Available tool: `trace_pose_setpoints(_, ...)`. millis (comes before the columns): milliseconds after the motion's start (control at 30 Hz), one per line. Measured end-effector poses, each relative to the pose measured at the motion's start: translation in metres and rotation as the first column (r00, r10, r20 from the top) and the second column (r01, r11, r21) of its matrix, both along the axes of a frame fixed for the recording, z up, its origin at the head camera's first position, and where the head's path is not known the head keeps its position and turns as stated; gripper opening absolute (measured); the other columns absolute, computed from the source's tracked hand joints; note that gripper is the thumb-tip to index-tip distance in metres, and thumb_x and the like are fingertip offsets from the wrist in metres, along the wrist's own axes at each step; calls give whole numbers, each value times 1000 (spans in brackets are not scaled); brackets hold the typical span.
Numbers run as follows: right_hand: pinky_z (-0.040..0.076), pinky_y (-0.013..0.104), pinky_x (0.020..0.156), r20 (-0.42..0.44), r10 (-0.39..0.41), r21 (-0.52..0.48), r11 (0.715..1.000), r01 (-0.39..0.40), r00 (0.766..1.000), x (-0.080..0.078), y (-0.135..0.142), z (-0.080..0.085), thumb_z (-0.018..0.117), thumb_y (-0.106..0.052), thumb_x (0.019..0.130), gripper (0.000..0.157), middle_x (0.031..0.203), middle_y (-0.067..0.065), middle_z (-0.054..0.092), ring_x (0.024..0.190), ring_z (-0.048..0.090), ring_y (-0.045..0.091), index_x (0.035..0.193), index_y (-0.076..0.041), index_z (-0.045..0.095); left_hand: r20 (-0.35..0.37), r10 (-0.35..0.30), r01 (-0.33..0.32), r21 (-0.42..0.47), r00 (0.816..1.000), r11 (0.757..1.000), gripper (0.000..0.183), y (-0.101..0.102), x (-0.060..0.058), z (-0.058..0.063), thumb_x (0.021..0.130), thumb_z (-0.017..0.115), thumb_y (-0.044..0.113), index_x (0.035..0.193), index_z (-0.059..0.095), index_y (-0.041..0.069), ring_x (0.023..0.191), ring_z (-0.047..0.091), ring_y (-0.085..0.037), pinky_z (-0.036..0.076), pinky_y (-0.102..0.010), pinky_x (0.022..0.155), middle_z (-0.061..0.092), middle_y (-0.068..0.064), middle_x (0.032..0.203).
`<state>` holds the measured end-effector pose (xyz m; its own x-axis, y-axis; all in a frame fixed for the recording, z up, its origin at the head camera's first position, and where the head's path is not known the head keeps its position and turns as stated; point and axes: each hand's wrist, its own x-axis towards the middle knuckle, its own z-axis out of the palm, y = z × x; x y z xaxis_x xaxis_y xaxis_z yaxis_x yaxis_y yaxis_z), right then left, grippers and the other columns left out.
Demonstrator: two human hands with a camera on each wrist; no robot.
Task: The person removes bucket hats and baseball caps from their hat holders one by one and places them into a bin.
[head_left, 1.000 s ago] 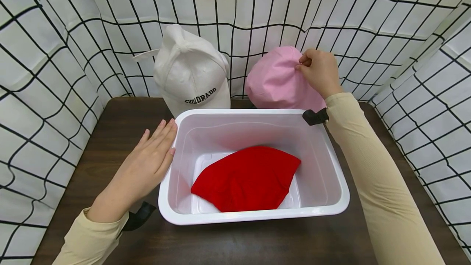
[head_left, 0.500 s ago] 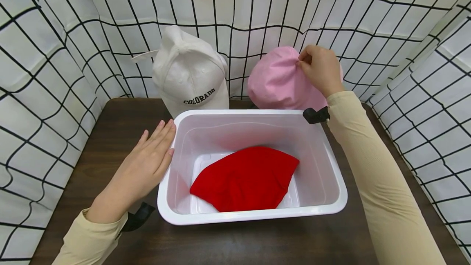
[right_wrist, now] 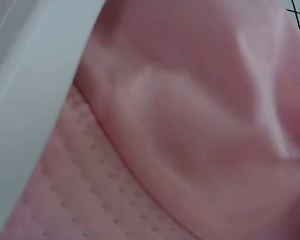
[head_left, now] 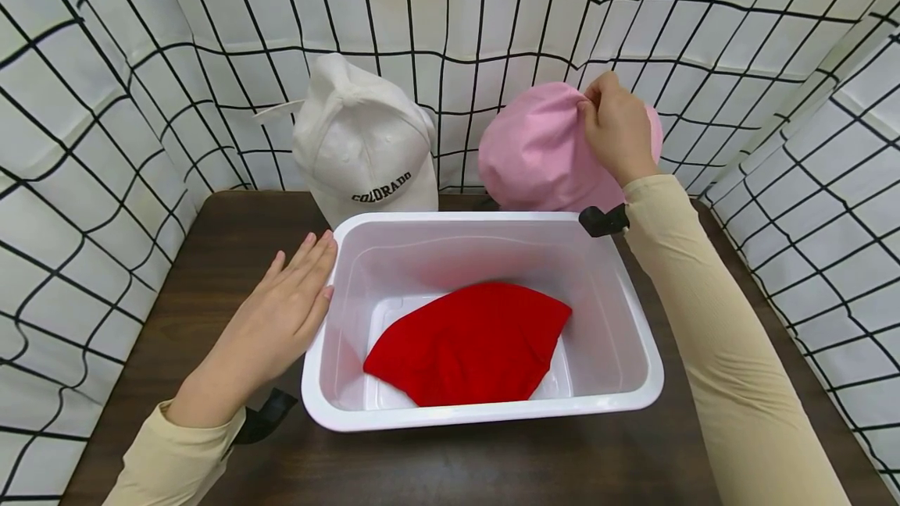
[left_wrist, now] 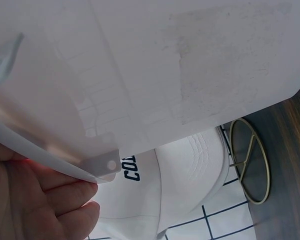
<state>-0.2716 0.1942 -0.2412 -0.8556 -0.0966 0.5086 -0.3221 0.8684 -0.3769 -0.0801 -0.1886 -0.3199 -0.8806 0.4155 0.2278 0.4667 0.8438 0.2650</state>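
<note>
My right hand pinches the crown of a pink cap between thumb and fingers, behind the right end of a white plastic tub. Pink fabric and a stitched brim fill most of the right wrist view, where that hand itself is hidden. Fingers straight, my left hand rests against the tub's left rim; the left wrist view shows its fingers below the rim. A folded red bucket hat lies inside the tub. Upright behind the tub's left half is a white baseball cap lettered COLORADO.
Beneath the tub is a dark wooden table. White grid-patterned cloth walls it in at the back and both sides. A round wire stand base shows near the white cap.
My right hand has risen slightly and shifted right, drawing the pink cap's crown with it. The left hand, tub and red hat stay essentially in place.
</note>
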Motion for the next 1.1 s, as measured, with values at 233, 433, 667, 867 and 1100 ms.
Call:
trace_pose_setpoints(233, 42, 50, 79, 68, 75, 8, 997, -75, 995, -4, 5, 2, 37, -5, 99, 15, 99, 27, 58, 86, 55, 43, 112, 2, 39, 3, 4, -4, 1, 1000, 1000, 57, 0, 1, 0, 97, 46, 20, 146, 28, -2, 140, 19, -33, 14, -53, 111, 27, -18, 151)
trace_pose_setpoints(433, 38, 50, 92, 184, 78, 49, 995, -88, 980, -8, 9, 6, 34, -8, 101, 25, 117, 28, 56, 103, 52, 40, 124, -2, 41, -13, 2, -2, 5, 1000, 1000, 57, -1, 1, -1, 97, 47, 20, 145, 29, -3, 140, 20, -34, 14, -53, 112, 28, -19, 150)
trace_pose_setpoints(667, 38, 47, 97, 199, 69, 50, 996, -80, 978, -11, 10, 6, 49, -23, 99, 35, 121, 24, 57, 111, 52, 37, 125, 1, 52, -18, -1, 1, 4, 1000, 1000, 56, -1, 1, -1, 97, 47, 19, 145, 29, -3, 140, 21, -34, 15, -54, 111, 28, -19, 150)
trace_pose_setpoints(867, 38, 46, 96, 116, 93, 58, 993, -101, 989, -10, 9, 5, 57, -21, 95, 32, 112, 22, 62, 109, 54, 36, 114, 4, 62, -16, -2, 2, 4, 1000, 1000, 56, -1, 1, -1, 97, 46, 19, 145, 29, -4, 140, 21, -34, 14, -53, 111, 28, -19, 150)
trace_pose_setpoints(1100, 40, 46, 88, -14, 76, 8, 997, -75, 997, -11, 5, 1, 54, -16, 97, 23, 99, 22, 57, 96, 53, 36, 103, 6, 61, -25, -10, 10, 3, 1000, 1000, 55, 0, 0, -1, 97, 46, 18, 145, 29, -4, 140, 21, -34, 14, -53, 111, 28, -19, 150)
